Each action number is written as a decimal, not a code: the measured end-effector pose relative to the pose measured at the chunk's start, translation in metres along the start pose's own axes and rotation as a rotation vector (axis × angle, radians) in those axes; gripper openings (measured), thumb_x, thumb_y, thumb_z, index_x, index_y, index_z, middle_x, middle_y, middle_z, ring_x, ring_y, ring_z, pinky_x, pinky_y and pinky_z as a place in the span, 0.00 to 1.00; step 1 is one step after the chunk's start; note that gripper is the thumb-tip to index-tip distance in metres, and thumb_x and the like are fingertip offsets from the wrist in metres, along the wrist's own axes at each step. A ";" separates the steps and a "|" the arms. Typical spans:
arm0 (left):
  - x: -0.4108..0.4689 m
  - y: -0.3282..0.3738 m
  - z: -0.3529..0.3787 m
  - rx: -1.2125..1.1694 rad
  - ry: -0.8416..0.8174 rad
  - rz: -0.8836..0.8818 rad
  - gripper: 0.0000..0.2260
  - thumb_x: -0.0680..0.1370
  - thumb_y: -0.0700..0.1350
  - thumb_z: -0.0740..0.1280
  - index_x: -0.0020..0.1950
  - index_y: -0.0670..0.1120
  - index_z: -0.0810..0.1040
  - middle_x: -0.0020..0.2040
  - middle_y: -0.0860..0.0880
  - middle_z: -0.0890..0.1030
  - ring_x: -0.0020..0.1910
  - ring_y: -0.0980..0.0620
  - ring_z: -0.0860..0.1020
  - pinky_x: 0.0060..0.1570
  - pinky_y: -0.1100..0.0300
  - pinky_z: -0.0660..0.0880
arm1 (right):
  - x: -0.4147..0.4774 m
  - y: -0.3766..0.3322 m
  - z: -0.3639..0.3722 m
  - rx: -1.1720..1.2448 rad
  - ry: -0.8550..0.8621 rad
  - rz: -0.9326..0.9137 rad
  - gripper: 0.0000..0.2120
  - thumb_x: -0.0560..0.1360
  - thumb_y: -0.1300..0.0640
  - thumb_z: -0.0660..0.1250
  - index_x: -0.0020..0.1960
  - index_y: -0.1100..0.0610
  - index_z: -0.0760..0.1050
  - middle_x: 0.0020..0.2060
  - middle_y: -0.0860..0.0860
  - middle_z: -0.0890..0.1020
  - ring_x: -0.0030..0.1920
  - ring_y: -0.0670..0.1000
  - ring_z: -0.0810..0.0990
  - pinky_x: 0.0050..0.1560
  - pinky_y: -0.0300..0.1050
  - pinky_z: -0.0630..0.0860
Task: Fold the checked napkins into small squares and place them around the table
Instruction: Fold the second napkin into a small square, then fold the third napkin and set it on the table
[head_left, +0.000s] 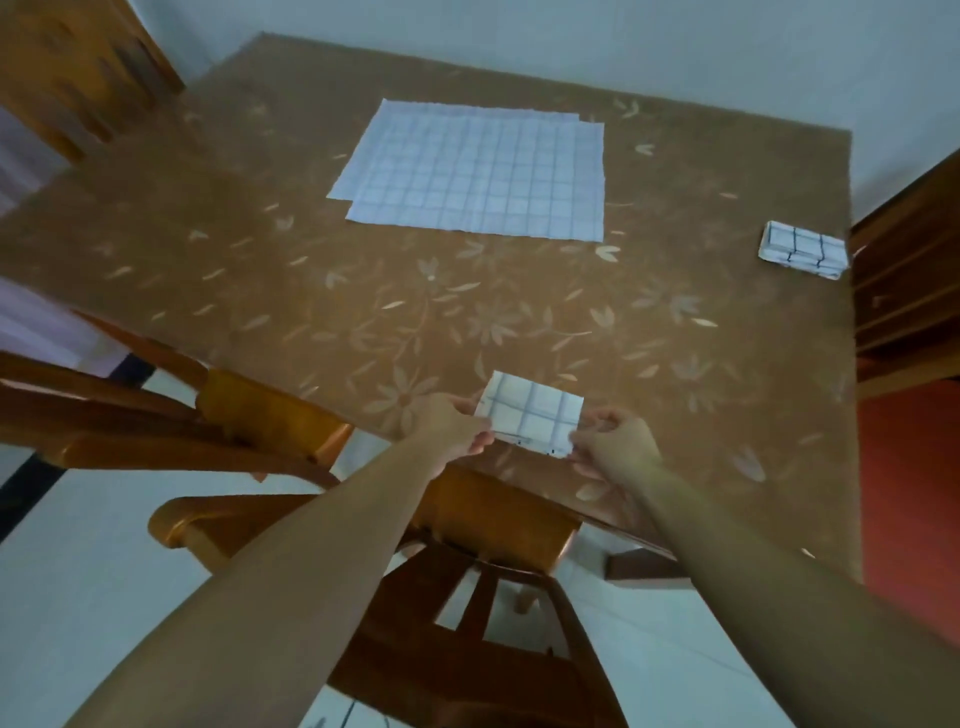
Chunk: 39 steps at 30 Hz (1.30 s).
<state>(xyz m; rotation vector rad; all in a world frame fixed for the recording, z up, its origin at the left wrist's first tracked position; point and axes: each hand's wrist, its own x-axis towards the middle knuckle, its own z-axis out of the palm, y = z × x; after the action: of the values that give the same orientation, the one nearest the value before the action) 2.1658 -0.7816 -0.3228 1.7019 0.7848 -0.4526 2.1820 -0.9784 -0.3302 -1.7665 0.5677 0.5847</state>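
Open tablecloth (363, 291) between flat napkins (478, 171) and near edge; chair back (493, 514) against that edge, folded napkin (802, 249) far right.

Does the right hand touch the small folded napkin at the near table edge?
Touching. The head view shows the right hand pinching the folded napkin at its lower right corner.

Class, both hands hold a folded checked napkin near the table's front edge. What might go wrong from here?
1. The left hand and right hand pinch the folded napkin only at its near corners; once released, the folds may spring open.
2. It is close to the near edge of the table, so it could slip towards the chair.
3. The placed napkin lies at the right-hand edge; a brush might knock it off.
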 end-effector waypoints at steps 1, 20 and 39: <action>0.006 -0.004 0.001 0.024 0.035 0.003 0.10 0.75 0.34 0.70 0.56 0.38 0.77 0.41 0.42 0.82 0.40 0.49 0.82 0.45 0.56 0.82 | 0.005 0.003 0.002 -0.052 0.020 -0.004 0.12 0.73 0.67 0.70 0.55 0.58 0.75 0.43 0.55 0.83 0.38 0.52 0.84 0.32 0.45 0.83; 0.012 0.009 -0.043 0.778 0.050 0.292 0.16 0.75 0.56 0.66 0.60 0.51 0.74 0.55 0.51 0.78 0.52 0.50 0.77 0.54 0.52 0.76 | -0.001 -0.011 0.016 -0.770 0.076 -0.270 0.08 0.73 0.57 0.65 0.53 0.51 0.74 0.44 0.48 0.80 0.37 0.48 0.80 0.30 0.40 0.74; -0.048 0.043 -0.313 0.972 0.134 0.798 0.24 0.76 0.55 0.66 0.71 0.55 0.69 0.71 0.51 0.71 0.70 0.47 0.69 0.66 0.48 0.69 | -0.175 -0.100 0.192 -0.854 0.278 -0.574 0.22 0.76 0.46 0.66 0.67 0.53 0.72 0.65 0.51 0.77 0.63 0.53 0.76 0.61 0.48 0.73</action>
<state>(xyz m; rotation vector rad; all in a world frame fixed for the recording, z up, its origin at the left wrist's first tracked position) 2.1299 -0.5005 -0.1748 2.7688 -0.1490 -0.1392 2.0934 -0.7542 -0.1910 -2.7010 -0.0674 0.1627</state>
